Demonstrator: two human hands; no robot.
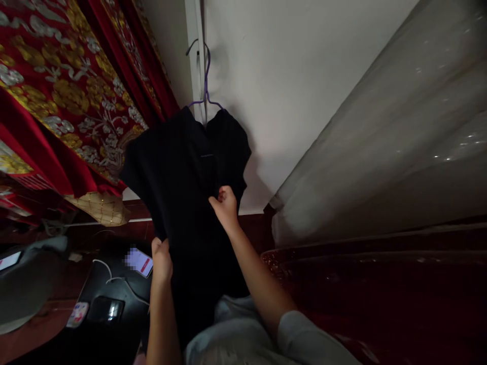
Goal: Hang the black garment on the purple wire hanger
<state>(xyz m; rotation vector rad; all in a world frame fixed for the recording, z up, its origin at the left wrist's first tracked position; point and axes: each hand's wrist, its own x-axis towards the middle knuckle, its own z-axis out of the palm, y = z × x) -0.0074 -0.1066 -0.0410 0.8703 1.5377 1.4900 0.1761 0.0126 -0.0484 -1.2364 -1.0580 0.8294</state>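
A black short-sleeved dress (182, 197) hangs in front of me on a purple wire hanger (207, 76), hooked over a narrow white upright strip. My left hand (162, 258) is closed on the dress's left side edge, at about waist height. Higher up, at the front of the chest, my right hand (227, 205) pinches the black cloth between thumb and fingers. The dress's lower part runs down toward my body and fades into shadow.
Red garments with gold and silver embroidery (95, 91) hang at left. Below them, a black stool-like surface (129, 289) holds a lit phone (140, 262), a dark phone (105, 310) and a white cable (129, 288). Pale sheer fabric (380, 142) and dark red cloth (380, 299) lie to the right.
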